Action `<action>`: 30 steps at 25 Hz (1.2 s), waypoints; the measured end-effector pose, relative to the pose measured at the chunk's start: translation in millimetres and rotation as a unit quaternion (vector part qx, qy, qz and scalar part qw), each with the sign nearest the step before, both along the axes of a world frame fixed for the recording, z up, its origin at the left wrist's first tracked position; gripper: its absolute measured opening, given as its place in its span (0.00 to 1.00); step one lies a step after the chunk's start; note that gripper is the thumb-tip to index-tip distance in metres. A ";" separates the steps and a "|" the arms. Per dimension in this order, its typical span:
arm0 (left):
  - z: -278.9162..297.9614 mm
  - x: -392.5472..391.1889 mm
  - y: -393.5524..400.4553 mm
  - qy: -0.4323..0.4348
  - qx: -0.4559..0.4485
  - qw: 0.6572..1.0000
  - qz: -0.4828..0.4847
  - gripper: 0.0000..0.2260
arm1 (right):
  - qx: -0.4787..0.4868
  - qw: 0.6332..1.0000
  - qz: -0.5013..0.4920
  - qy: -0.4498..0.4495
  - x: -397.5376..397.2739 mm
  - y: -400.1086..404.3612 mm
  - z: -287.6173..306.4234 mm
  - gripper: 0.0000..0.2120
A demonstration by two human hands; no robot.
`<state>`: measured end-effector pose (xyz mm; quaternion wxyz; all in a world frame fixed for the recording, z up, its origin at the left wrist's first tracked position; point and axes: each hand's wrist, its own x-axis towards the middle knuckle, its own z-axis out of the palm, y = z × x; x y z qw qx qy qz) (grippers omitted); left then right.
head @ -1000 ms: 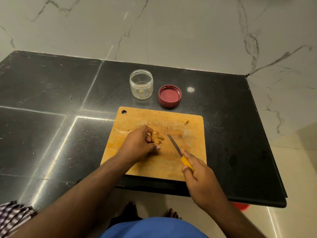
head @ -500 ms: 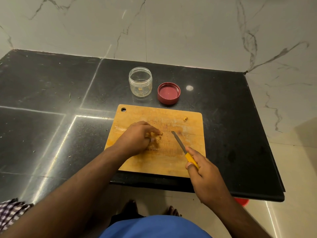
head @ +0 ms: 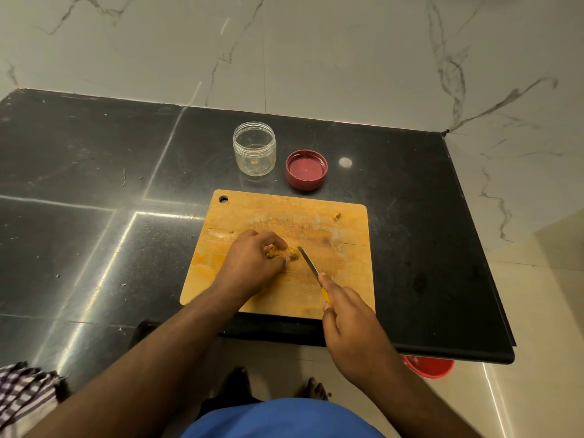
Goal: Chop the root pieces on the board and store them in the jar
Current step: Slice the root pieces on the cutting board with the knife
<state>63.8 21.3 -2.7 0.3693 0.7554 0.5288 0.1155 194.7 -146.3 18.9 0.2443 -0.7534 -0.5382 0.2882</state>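
Left hand (head: 252, 263) pinches root piece (head: 286, 252) mid cutting board (head: 284, 222), fingers curled round it. Right hand (head: 350, 320) grips yellow-handled knife (head: 311, 267), blade tip just beside the root's right end. Small stray bit (head: 337, 215) near board's far right corner. Open clear jar (head: 254, 148) behind board holds a few yellow bits; red lid (head: 306, 169) beside it, upturned. Black stone tabletop (head: 94, 172), marble wall (head: 316, 52).

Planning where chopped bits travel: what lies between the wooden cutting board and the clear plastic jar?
In the head view, only bare black countertop separates the wooden cutting board from the clear plastic jar; the red lid sits beside the jar.
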 end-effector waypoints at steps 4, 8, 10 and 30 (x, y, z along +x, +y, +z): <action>-1.6 0.2 -0.9 0.000 -0.002 1.000 0.007 0.10 | -0.004 1.000 0.010 -0.005 -2.6 5.8 0.2 0.25; -3.4 0.3 -1.6 0.002 0.001 1.000 0.007 0.10 | -0.012 0.999 0.022 -0.019 -5.7 9.0 0.1 0.25; -4.0 0.6 -1.8 0.001 0.000 1.000 0.008 0.10 | -0.018 0.999 0.027 -0.031 -6.9 9.4 -0.2 0.25; 0.3 2.2 0.8 0.006 -0.006 1.000 0.023 0.10 | -0.043 0.998 0.033 -0.033 2.7 -11.9 -4.5 0.26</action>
